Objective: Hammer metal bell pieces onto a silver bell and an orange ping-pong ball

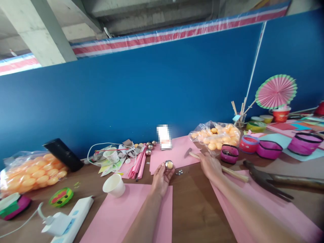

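My left hand (162,179) is closed around a ball (169,164), mostly silvery with a pale orange patch on top, held just above the table. A few small silvery pieces (179,172) lie on the wood to its right. My right hand (210,164) grips a small hammer (235,173) by its light wooden handle. The hammer's head (187,152) points left over a pink sheet (177,152). Several finished-looking silver balls (150,147) sit behind my left hand, beside folded pink paper strips (139,163).
A white cup (114,185) stands left on pink paper (116,216). Bags of orange balls (37,172) lie at left and right. A large claw hammer (265,177) rests at right, near purple containers (269,149). A power strip (76,216) lies front left. A blue partition (126,94) closes the back.
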### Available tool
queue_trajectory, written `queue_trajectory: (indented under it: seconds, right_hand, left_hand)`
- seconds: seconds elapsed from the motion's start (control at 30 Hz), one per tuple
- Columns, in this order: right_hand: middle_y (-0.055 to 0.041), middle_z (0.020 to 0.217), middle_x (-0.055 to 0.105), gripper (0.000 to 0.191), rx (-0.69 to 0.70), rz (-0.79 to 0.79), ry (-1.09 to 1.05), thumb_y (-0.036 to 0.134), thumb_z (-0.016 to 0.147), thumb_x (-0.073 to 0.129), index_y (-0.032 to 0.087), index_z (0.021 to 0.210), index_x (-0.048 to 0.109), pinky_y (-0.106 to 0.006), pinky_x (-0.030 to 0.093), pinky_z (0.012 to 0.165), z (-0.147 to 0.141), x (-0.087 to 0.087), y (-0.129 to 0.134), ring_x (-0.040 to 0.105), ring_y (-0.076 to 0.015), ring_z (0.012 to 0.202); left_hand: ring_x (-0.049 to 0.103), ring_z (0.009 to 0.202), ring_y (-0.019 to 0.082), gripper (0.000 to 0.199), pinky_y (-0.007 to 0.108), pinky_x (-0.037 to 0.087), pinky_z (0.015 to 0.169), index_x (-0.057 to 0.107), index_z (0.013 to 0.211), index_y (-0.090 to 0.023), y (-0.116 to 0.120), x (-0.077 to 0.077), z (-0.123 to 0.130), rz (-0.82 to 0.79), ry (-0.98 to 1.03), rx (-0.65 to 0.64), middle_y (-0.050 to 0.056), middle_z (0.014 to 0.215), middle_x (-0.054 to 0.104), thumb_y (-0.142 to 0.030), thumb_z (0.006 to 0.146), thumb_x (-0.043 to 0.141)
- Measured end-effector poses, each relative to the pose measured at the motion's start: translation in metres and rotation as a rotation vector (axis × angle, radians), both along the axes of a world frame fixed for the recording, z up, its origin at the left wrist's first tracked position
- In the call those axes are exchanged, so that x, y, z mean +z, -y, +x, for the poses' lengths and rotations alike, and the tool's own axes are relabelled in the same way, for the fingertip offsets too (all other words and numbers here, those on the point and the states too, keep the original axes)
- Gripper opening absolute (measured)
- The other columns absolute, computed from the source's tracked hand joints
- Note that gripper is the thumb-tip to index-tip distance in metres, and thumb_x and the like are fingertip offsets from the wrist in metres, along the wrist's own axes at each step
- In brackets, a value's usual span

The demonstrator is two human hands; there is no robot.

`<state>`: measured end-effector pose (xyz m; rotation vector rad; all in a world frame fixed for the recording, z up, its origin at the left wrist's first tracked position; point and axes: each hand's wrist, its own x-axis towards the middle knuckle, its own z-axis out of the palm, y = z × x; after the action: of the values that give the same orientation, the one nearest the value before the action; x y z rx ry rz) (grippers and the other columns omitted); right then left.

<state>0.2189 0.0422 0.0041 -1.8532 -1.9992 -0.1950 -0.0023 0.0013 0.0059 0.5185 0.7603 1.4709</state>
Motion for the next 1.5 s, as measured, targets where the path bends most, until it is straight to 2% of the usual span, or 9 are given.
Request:
queue_trajectory:
  seconds: [0.1,0.17,0.27,0.33,0.5,0.77,1.2,1.37,1.5]
  right_hand:
    - [-0.008,0.095,0.057,0.028,0.113,0.118,-0.06,0.016,0.083,0.043,0.026,0.105,0.057,-0.032,0.039,0.069,-0.007,0.006,0.005,0.051,-0.0226,0.088]
    - [-0.0062,0.1,0.058,0.027,0.308,0.167,-0.139,0.016,0.083,0.042,0.024,0.104,0.057,-0.032,0.038,0.078,-0.012,0.01,0.009,0.05,-0.0204,0.093]
    - [-0.0029,0.091,0.062,0.022,0.619,0.058,-0.227,0.015,0.083,0.043,0.022,0.094,0.061,-0.029,0.039,0.08,-0.02,0.012,0.016,0.053,-0.0161,0.089]
    - [-0.002,0.086,0.063,0.021,0.705,-0.032,-0.241,0.014,0.081,0.045,0.021,0.09,0.062,-0.028,0.04,0.078,-0.023,0.012,0.019,0.054,-0.0156,0.084]
    - [-0.0031,0.085,0.064,0.021,0.706,-0.09,-0.212,0.012,0.078,0.046,0.02,0.086,0.064,-0.03,0.039,0.078,-0.024,0.009,0.02,0.055,-0.017,0.083]
    - [-0.0007,0.08,0.064,0.014,0.68,-0.114,-0.197,0.018,0.079,0.05,0.021,0.078,0.064,-0.027,0.04,0.075,-0.022,0.011,0.018,0.056,-0.0155,0.081]
    - [-0.0017,0.078,0.064,0.014,0.684,-0.089,-0.203,0.019,0.08,0.05,0.02,0.076,0.064,-0.028,0.04,0.075,-0.024,0.014,0.022,0.056,-0.0159,0.079]
    - [-0.0005,0.077,0.063,0.012,0.687,-0.049,-0.251,0.015,0.078,0.05,0.019,0.076,0.061,-0.026,0.04,0.072,-0.028,0.01,0.023,0.056,-0.0145,0.078]
    - [0.0004,0.074,0.061,0.013,0.676,-0.058,-0.32,0.009,0.074,0.047,0.019,0.076,0.056,-0.022,0.04,0.064,-0.031,0.008,0.024,0.055,-0.0129,0.071]
  left_hand:
    - [0.065,0.077,0.02,0.016,0.029,0.053,0.07,0.058,0.081,-0.012,0.0,0.0,0.001,0.002,0.006,-0.016,0.009,0.08,0.068,-0.025,0.072,0.062]
    - [0.066,0.075,0.02,0.016,0.028,0.053,0.069,0.058,0.08,-0.012,-0.001,0.0,0.001,0.001,0.01,-0.022,0.008,0.078,0.068,-0.024,0.071,0.063]
    - [0.066,0.073,0.019,0.017,0.028,0.052,0.067,0.057,0.081,-0.012,-0.001,-0.001,0.001,0.0,0.014,-0.02,0.008,0.076,0.068,-0.025,0.071,0.063]
    - [0.065,0.073,0.019,0.018,0.029,0.052,0.068,0.058,0.082,-0.011,-0.001,-0.002,0.001,-0.006,0.011,-0.017,0.008,0.077,0.068,-0.026,0.072,0.062]
    - [0.065,0.073,0.018,0.018,0.029,0.052,0.069,0.058,0.083,-0.011,-0.002,-0.002,0.001,-0.009,0.008,-0.016,0.009,0.078,0.068,-0.026,0.073,0.061]
    - [0.065,0.072,0.017,0.018,0.03,0.051,0.071,0.059,0.085,-0.011,-0.001,-0.001,0.001,-0.019,0.009,-0.016,0.009,0.079,0.067,-0.025,0.073,0.061]
    - [0.064,0.071,0.016,0.02,0.029,0.051,0.071,0.059,0.087,-0.011,0.0,-0.001,0.001,-0.022,-0.002,-0.021,0.009,0.079,0.067,-0.026,0.073,0.061]
    - [0.064,0.072,0.017,0.019,0.032,0.051,0.074,0.059,0.084,-0.012,0.0,0.0,0.002,-0.017,0.001,-0.027,0.007,0.078,0.067,-0.028,0.072,0.062]
    - [0.064,0.073,0.017,0.019,0.032,0.05,0.075,0.059,0.083,-0.013,0.0,0.0,0.002,-0.023,0.0,-0.023,0.007,0.079,0.067,-0.028,0.072,0.062]
